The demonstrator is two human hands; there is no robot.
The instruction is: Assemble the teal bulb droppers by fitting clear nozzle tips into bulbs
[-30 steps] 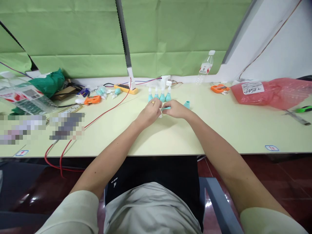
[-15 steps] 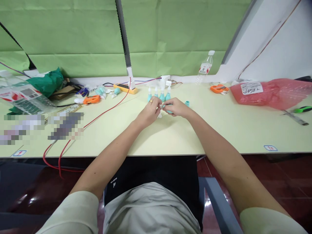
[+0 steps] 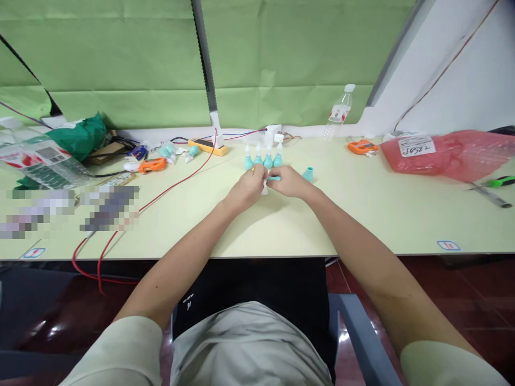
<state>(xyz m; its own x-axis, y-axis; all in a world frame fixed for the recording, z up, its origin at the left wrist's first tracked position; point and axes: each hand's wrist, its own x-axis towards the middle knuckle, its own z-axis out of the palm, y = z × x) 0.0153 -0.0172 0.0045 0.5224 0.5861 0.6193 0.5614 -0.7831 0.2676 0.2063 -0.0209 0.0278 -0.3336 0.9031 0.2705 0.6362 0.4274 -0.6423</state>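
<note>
My left hand (image 3: 252,185) is closed on a small white piece (image 3: 265,187), whose lower end shows under the fingertips. Close against it, my right hand (image 3: 288,182) pinches a small teal piece (image 3: 274,178). Just behind the hands, several teal bulbs with white tips (image 3: 258,156) stand upright in a row. A teal bulb without a white tip (image 3: 308,173) rests beside my right hand. My fingers hide most of what they hold.
On the left lie a red cable (image 3: 177,186), an orange tool (image 3: 152,164), a yellow power strip (image 3: 207,146) and plastic bottles. A clear bottle (image 3: 340,111), another orange tool (image 3: 362,146) and a red plastic bag (image 3: 450,155) are on the right.
My right hand has turned slightly, and the teal piece shows at its fingertips in a different position. More of the loose teal bulb beside it is visible, and it looks tilted now.
</note>
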